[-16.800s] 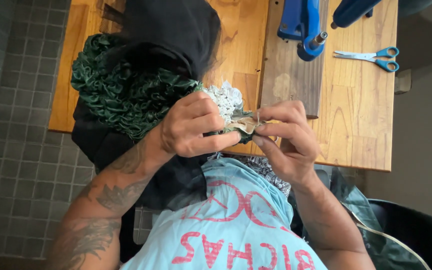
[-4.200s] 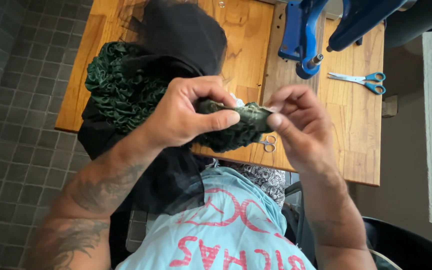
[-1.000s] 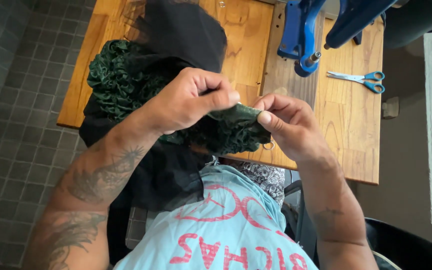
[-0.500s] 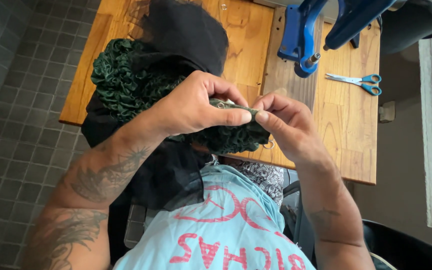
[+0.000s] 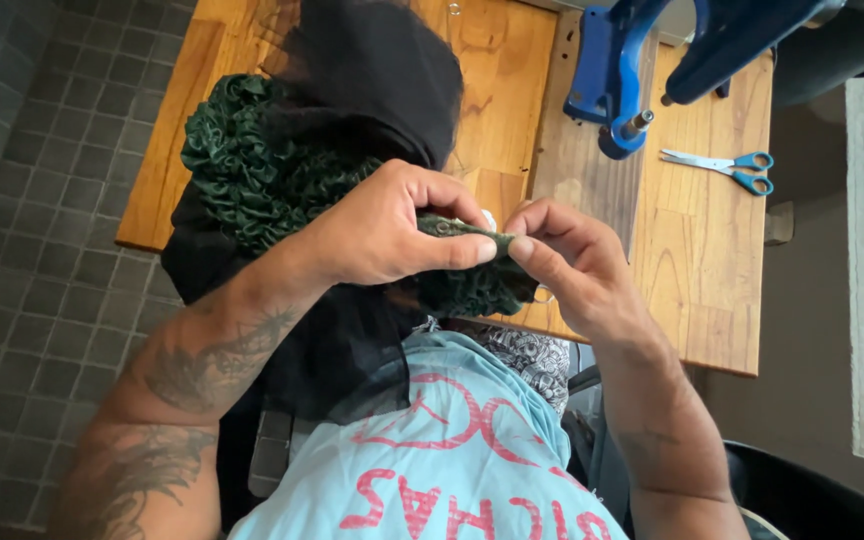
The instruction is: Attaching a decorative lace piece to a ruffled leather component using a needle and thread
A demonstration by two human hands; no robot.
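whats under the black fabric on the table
The black fabric lies over the wooden table and partly over the green ruffled cloth, whose frills show at its left edge. Whatever else lies beneath it is covered.

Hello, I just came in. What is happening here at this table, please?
A person sits at a wooden table and works on a piece of dark green ruffled fabric. The left hand pinches one edge of it between thumb and fingers, and the right hand meets it fingertip to fingertip at that edge. A needle or thread cannot be made out. Black mesh fabric lies over the table and hangs toward the lap. Blue-handled scissors and a blue press tool sit untouched farther back.
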